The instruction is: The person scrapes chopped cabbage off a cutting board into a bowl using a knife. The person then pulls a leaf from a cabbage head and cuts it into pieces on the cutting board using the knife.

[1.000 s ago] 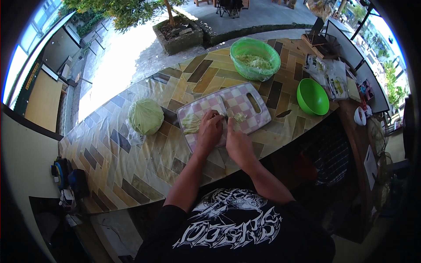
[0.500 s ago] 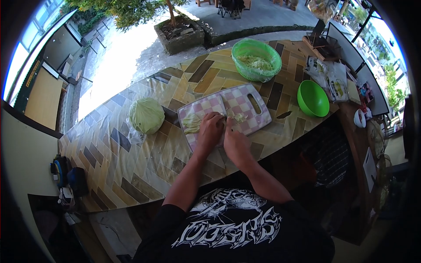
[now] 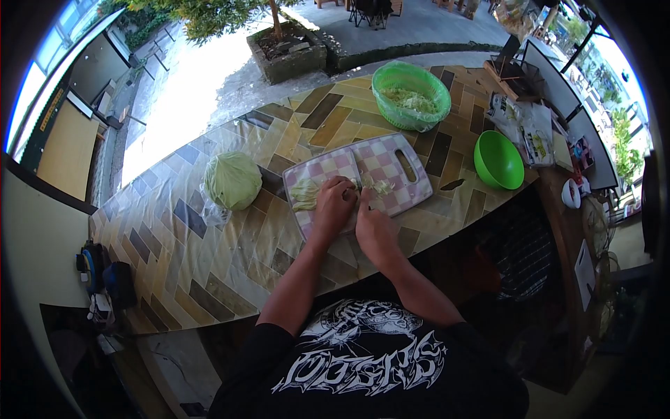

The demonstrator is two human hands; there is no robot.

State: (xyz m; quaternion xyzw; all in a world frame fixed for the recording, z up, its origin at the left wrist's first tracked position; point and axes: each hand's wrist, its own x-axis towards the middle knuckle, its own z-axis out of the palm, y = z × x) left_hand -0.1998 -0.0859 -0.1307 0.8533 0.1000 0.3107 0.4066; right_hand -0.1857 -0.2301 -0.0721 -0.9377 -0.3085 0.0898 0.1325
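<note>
Two bare hands work over one cutting board, pink and white checked, with one handle slot at its far right end. The board lies aslant on one table patterned in brown, tan and grey blocks.

On the board are one bunch of pale cabbage leaves, to the left, and one small scatter of cut shreds, to the right; the separate leaves are too small to count. Between them, one thin knife shows part of its blade, pointing away from the person.

The left hand is nearly closed, fingers bent and drawn together, holding down the right end of the bunch beside the blade; the amount under the fingers is hidden. The right hand is wrapped around the knife's handle, mostly hidden, with the index finger stretched forward.

Around the board stand three larger things: to the left, one round, whole cabbage on crumpled clear plastic; beyond the board, one green basket, lined with clear plastic and holding pale shredded cabbage; to the right, one bright green bowl, near the table's edge
</note>
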